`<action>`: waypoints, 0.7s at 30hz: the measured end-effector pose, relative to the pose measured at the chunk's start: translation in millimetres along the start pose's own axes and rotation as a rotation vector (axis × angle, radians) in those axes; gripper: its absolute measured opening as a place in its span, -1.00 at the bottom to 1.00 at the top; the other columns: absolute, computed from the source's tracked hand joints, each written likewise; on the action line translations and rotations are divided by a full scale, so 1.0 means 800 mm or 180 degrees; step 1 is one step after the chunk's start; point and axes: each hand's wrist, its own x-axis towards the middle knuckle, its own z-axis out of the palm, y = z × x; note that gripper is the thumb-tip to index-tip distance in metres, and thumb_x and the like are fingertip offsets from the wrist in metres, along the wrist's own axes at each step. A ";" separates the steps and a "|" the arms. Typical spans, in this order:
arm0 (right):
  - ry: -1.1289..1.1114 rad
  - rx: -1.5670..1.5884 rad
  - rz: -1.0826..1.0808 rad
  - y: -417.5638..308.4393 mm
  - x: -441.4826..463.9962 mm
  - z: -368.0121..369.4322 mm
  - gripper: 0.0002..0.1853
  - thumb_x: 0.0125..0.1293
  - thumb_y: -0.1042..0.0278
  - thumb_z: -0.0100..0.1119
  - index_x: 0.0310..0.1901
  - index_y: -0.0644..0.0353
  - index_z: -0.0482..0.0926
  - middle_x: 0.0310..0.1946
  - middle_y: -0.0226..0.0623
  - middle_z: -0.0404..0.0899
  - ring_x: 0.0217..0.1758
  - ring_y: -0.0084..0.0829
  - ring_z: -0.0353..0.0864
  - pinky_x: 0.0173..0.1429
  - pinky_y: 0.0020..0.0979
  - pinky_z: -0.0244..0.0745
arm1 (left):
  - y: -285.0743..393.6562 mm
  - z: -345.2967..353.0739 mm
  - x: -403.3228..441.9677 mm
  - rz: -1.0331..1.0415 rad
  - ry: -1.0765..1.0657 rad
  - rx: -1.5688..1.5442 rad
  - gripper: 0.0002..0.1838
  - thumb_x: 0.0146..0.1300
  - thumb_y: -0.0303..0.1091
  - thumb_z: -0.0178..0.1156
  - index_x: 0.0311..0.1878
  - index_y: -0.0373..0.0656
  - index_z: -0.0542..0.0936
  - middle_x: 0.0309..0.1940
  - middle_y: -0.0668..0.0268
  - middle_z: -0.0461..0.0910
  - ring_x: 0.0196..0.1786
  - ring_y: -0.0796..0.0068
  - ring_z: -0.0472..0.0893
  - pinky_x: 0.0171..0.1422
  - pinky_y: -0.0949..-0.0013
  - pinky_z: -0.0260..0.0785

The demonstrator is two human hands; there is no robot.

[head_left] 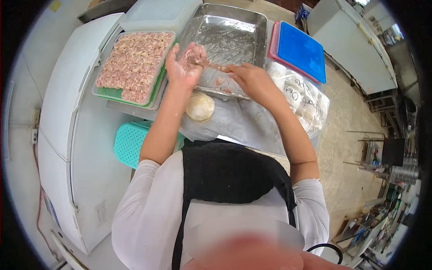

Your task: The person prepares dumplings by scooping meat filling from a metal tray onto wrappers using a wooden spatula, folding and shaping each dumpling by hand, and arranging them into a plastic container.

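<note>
My left hand is palm up above the near left corner of the metal tray, its fingers curled around a meat-filled wrapper. My right hand grips a thin stick-like tool, whose far end meets the meat in my left palm. Bits of pink ground meat and smears lie in the wide metal tray. Just below my left wrist sits a stack of round pale wrappers on plastic sheeting. Left of that hand, a container holds rows of filled dumplings.
A blue lid lies on a red container right of the metal tray. In front of it is a white plastic bag with handwriting. A turquoise perforated basket sits lower left, beside a white freezer. Shelving stands far right.
</note>
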 end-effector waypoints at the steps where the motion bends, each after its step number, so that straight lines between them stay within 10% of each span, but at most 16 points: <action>1: 0.0337 0.0621 -0.0264 0.011 0.001 -0.009 -0.68 0.42 0.19 -0.01 0.01 0.19 0.61 -0.36 -0.07 0.62 -0.34 -0.09 0.62 -0.17 -0.16 0.51 | -0.002 0.008 -0.008 0.0088 -0.0263 0.0396 -0.54 0.25 -0.17 0.24 -0.02 -0.41 0.43 -0.16 0.09 0.46 -0.27 0.21 0.55 -0.05 0.18 0.53; 4: -0.0394 0.1046 0.1391 0.016 -0.011 -0.050 -0.65 0.45 0.16 -0.02 0.01 0.24 0.61 -0.46 -0.08 0.59 -0.43 -0.25 0.55 -0.22 -0.26 0.45 | -0.004 0.017 -0.038 0.0364 -0.0741 0.1845 -0.54 0.21 -0.37 0.26 0.15 -0.30 0.40 -0.09 0.12 0.50 -0.24 0.25 0.59 -0.03 0.21 0.54; 5: -0.0363 0.1399 0.1177 0.032 -0.020 -0.041 -0.61 0.49 0.11 -0.04 0.04 0.24 0.61 -0.68 -0.48 0.26 -0.57 -0.62 0.29 -0.46 -0.49 0.25 | -0.003 0.017 -0.044 0.0521 -0.0933 0.2893 -0.46 0.18 -0.45 0.28 0.24 -0.21 0.38 -0.09 0.16 0.54 -0.20 0.31 0.61 0.00 0.24 0.54; 6: -0.0375 0.1407 0.1167 0.033 -0.021 -0.046 -0.61 0.49 0.11 -0.04 0.04 0.24 0.61 -0.68 -0.48 0.26 -0.57 -0.62 0.29 -0.46 -0.49 0.25 | 0.000 0.020 -0.045 0.0533 -0.0920 0.2895 -0.46 0.18 -0.45 0.28 0.24 -0.21 0.38 -0.09 0.16 0.54 -0.20 0.31 0.61 0.00 0.24 0.54; 9: -0.0869 0.1715 0.1082 0.023 -0.026 -0.059 -0.63 0.47 0.14 0.00 0.04 0.26 0.61 -0.62 -0.45 0.39 -0.56 -0.61 0.32 -0.43 -0.50 0.32 | 0.006 0.024 -0.044 0.1046 -0.1707 0.4591 -0.26 0.10 -0.47 0.35 0.37 -0.03 0.29 -0.14 0.27 0.61 -0.16 0.50 0.61 -0.04 0.38 0.52; 14: -0.0243 0.1178 0.0071 0.028 -0.027 -0.028 -0.64 0.40 0.18 0.12 0.04 0.29 0.60 -0.22 -0.13 0.70 -0.31 -0.33 0.64 -0.16 -0.38 0.49 | 0.014 0.035 -0.041 0.0618 -0.2299 0.5218 -0.53 0.03 -0.44 0.40 0.07 -0.16 0.59 -0.26 0.40 0.64 -0.22 0.62 0.59 -0.13 0.47 0.47; 18: -0.0389 0.1214 -0.0135 0.049 -0.013 -0.010 -0.67 0.37 0.22 0.15 0.03 0.26 0.60 -0.14 -0.06 0.66 -0.18 -0.13 0.65 -0.07 -0.29 0.50 | 0.014 0.011 -0.031 0.0617 -0.2287 0.5241 -0.71 0.04 -0.45 0.37 -0.11 -0.16 0.68 -0.33 0.44 0.63 -0.29 0.65 0.57 -0.22 0.49 0.46; 21: -0.0535 0.0338 -0.0044 0.051 -0.004 -0.019 -0.70 0.35 0.25 0.14 0.05 0.17 0.58 -0.20 -0.09 0.64 -0.22 -0.05 0.62 -0.10 -0.21 0.51 | 0.011 0.001 -0.026 0.0125 -0.0973 0.5129 -0.73 0.03 -0.42 0.38 -0.14 -0.16 0.67 -0.38 0.44 0.62 -0.35 0.69 0.54 -0.33 0.53 0.41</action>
